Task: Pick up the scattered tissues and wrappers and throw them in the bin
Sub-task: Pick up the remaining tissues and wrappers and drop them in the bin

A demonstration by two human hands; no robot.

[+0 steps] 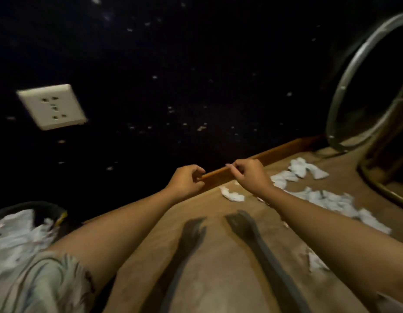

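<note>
Torn white tissues lie scattered on the right half of the wooden table [209,267]: a small piece [232,196] just under my hands, a cluster [297,171] near the far edge, a long strip of pieces [331,201] beside my right forearm, and one scrap [316,262] nearer to me. My left hand [186,180] and my right hand [250,175] hover side by side above the table's far edge, fingers curled in, with nothing visible in either. The dark bin [41,205] stands at the lower left, with white tissue [17,231] inside it.
A raised wooden lip [275,154] runs along the table's far edge against a dark speckled wall. A white wall socket [52,107] is at the left. A round metal-framed object [345,86] on a stand occupies the table's right corner. Patterned clothing [44,285] shows at the bottom left.
</note>
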